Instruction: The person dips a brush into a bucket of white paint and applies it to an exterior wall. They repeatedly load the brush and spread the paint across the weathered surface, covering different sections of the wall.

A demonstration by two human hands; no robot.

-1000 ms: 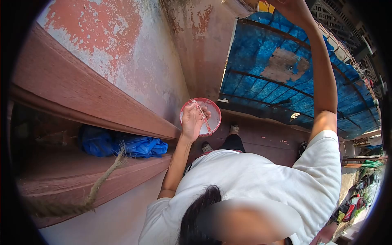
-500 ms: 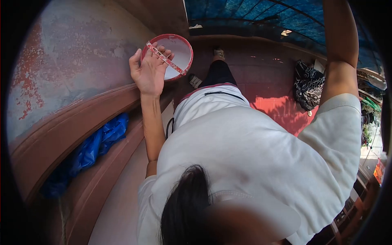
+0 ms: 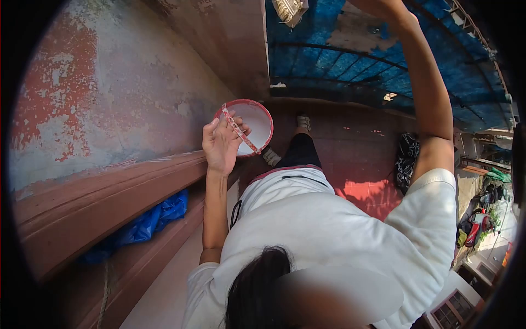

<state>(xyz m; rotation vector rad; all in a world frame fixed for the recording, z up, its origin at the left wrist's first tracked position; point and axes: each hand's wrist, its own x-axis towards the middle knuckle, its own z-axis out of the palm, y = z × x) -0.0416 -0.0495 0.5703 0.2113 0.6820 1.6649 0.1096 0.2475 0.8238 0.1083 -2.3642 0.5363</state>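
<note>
That red plastic bucket (image 3: 253, 123) sits just above centre of the frame, hanging off its clear handle (image 3: 239, 133), which lies across the palm of the left hand (image 3: 221, 147) with the fingers curled over it, so a closed hook grip on the handle only. Looks like thin, light plastic: stiff enough to keep its round shape, but the wall would flex if squeezed. I can see a white inside but can't tell if there's anything in it, so weight is a guess; I'd call it light. The handle is the sensible place to hold, or the red rim if you need 2 contact points.

The mouth faces the camera, the base points away toward the red floor (image 3: 361, 192), so the long axis runs along the view, and the handle crosses the mouth diagonally from upper left to lower right.

The right hand (image 3: 378, 6) is up at the top edge against the blue tarp (image 3: 350, 66); it's cut off, so can't tell its grip.
</note>
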